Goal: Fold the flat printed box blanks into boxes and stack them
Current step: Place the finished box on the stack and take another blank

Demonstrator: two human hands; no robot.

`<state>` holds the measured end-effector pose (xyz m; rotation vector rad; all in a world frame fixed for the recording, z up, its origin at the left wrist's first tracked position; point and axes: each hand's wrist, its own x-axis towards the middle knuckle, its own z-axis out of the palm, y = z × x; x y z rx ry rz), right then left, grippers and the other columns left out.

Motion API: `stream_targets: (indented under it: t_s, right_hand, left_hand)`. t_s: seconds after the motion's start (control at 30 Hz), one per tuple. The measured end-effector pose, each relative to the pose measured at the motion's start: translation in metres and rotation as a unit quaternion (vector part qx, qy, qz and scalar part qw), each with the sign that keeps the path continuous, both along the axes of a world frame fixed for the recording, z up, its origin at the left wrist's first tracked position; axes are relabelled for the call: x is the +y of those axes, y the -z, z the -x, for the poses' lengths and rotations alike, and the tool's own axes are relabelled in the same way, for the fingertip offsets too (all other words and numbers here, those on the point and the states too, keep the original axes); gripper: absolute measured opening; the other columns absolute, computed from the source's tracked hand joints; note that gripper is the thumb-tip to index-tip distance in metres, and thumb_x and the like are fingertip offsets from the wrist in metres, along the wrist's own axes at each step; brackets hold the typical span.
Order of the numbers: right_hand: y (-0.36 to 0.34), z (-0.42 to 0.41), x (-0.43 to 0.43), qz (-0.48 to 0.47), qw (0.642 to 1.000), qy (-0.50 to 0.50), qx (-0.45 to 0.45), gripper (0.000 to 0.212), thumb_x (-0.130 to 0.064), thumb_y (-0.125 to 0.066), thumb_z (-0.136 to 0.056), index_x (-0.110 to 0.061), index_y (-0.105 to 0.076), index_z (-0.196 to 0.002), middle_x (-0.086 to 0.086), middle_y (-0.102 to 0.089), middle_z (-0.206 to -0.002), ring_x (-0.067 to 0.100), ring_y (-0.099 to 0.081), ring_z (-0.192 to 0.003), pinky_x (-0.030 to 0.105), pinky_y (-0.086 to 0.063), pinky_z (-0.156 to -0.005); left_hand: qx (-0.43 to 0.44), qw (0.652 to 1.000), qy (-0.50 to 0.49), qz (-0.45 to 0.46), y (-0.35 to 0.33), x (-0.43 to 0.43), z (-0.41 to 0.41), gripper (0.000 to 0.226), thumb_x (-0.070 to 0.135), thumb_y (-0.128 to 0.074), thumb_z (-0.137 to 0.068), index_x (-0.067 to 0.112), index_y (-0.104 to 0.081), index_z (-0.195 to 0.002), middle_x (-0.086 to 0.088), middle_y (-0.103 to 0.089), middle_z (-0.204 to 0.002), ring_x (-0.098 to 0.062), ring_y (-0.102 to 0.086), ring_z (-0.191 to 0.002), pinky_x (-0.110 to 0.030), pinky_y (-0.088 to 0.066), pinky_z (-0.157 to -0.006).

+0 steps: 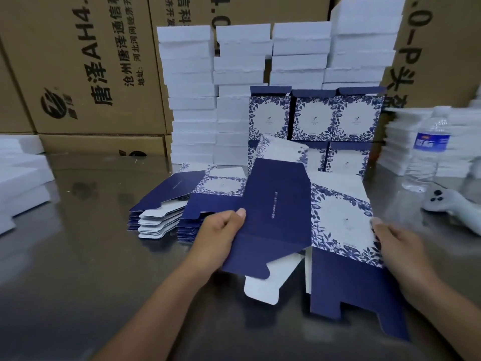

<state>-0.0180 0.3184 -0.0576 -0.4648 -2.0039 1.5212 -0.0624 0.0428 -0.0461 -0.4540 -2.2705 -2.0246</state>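
Note:
I hold one box blank (291, 220), navy with a white floral-bordered panel, partly opened above the steel table. My left hand (221, 235) pinches its navy left panel, thumb on top. My right hand (398, 246) grips the floral panel's right edge. Its white tuck flap (268, 285) and a navy flap (348, 290) hang toward me. Two piles of flat blanks (161, 212) lie just behind my left hand. Folded floral boxes (335, 118) stand stacked in two rows at the back centre.
Tall stacks of white boxes (216, 100) rise behind the folded ones, in front of brown cartons (86, 63). A water bottle (426, 152) and a white controller (447, 204) sit at the right. White foam sheets (20, 175) lie at the left. Bare steel table (78, 256) spreads front left.

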Motion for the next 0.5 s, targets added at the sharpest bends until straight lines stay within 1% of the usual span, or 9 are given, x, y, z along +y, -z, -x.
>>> stream_targets:
  t_s: [0.07,0.13,0.17,0.2,0.3,0.33,0.4,0.43,0.5]
  right_hand:
    - [-0.003,-0.004,-0.001,0.079,0.996,-0.048,-0.002,0.039,-0.033,-0.052,-0.096,-0.008,-0.070,-0.072,0.002,-0.072,-0.077,0.020,-0.063,-0.073,0.032,-0.045,-0.073]
    - [-0.006,-0.008,-0.007,0.096,0.990,-0.102,-0.009,0.038,-0.034,-0.051,-0.095,-0.016,-0.076,-0.072,0.000,-0.074,-0.077,0.018,-0.067,-0.071,0.032,-0.047,-0.072]
    - [-0.006,-0.008,-0.010,0.086,0.990,-0.110,-0.009,0.038,-0.033,-0.051,-0.095,-0.018,-0.076,-0.072,0.000,-0.074,-0.076,0.017,-0.067,-0.070,0.032,-0.047,-0.071]
    - [-0.006,-0.008,-0.013,0.076,0.991,-0.109,-0.005,0.038,-0.032,-0.051,-0.096,-0.014,-0.076,-0.072,0.002,-0.074,-0.077,0.016,-0.065,-0.070,0.031,-0.046,-0.070]
    - [-0.004,-0.007,-0.015,0.012,0.996,-0.091,0.005,0.043,-0.029,-0.047,-0.098,0.008,-0.065,-0.083,0.019,-0.071,-0.085,0.016,-0.056,-0.071,0.024,-0.040,-0.063]
    - [-0.003,-0.007,-0.014,-0.012,0.996,-0.087,0.004,0.045,-0.028,-0.046,-0.098,0.011,-0.062,-0.084,0.020,-0.069,-0.080,0.015,-0.053,-0.069,0.023,-0.038,-0.060]
    - [-0.001,-0.008,-0.013,-0.038,0.996,-0.080,-0.003,0.045,-0.028,-0.044,-0.099,0.010,-0.061,-0.082,0.007,-0.064,-0.068,0.013,-0.050,-0.063,0.023,-0.038,-0.058]
    - [-0.001,-0.008,-0.012,-0.036,0.996,-0.080,-0.008,0.044,-0.028,-0.044,-0.099,0.008,-0.061,-0.080,0.003,-0.063,-0.067,0.013,-0.050,-0.062,0.023,-0.038,-0.059]
    - [-0.002,-0.007,-0.011,-0.019,0.996,-0.088,-0.009,0.042,-0.028,-0.043,-0.099,0.004,-0.064,-0.081,0.002,-0.065,-0.073,0.016,-0.054,-0.068,0.026,-0.039,-0.064]
  left_hand:
    - [0.010,1.000,-0.026,-0.005,0.001,0.001,0.000,0.055,0.040,-0.046,-0.097,-0.014,-0.054,-0.089,-0.019,-0.059,-0.080,-0.024,-0.054,-0.072,-0.035,-0.042,-0.069]
    - [0.009,0.999,-0.048,-0.014,0.001,0.000,0.000,0.054,0.039,-0.044,-0.098,-0.014,-0.054,-0.092,-0.019,-0.061,-0.080,-0.024,-0.056,-0.071,-0.034,-0.043,-0.068]
    - [0.010,0.998,-0.060,-0.013,0.001,0.000,0.000,0.054,0.039,-0.043,-0.099,-0.013,-0.054,-0.091,-0.017,-0.062,-0.079,-0.023,-0.056,-0.070,-0.034,-0.043,-0.068]
    - [0.012,0.997,-0.069,-0.011,0.001,0.000,0.001,0.054,0.039,-0.042,-0.099,-0.013,-0.054,-0.090,-0.015,-0.061,-0.079,-0.022,-0.056,-0.070,-0.033,-0.042,-0.068]
    - [0.019,0.996,-0.083,0.000,0.002,-0.002,0.003,0.053,0.038,-0.041,-0.099,-0.013,-0.053,-0.089,-0.014,-0.059,-0.079,-0.021,-0.053,-0.070,-0.032,-0.040,-0.068]
    - [0.021,0.996,-0.085,0.000,0.003,-0.002,0.003,0.053,0.038,-0.041,-0.099,-0.013,-0.053,-0.088,-0.013,-0.059,-0.077,-0.020,-0.053,-0.069,-0.031,-0.040,-0.066]
    - [0.024,0.996,-0.088,0.007,0.004,-0.001,0.002,0.054,0.039,-0.042,-0.098,-0.012,-0.052,-0.086,-0.013,-0.058,-0.075,-0.020,-0.052,-0.068,-0.031,-0.038,-0.065]
    - [0.025,0.996,-0.084,0.005,0.004,-0.001,0.002,0.056,0.040,-0.042,-0.098,-0.013,-0.051,-0.086,-0.015,-0.057,-0.075,-0.021,-0.051,-0.068,-0.031,-0.037,-0.067]
    - [0.013,0.997,-0.072,-0.009,0.006,0.000,0.001,0.057,0.041,-0.042,-0.098,-0.013,-0.053,-0.086,-0.016,-0.059,-0.077,-0.023,-0.053,-0.070,-0.033,-0.040,-0.069]
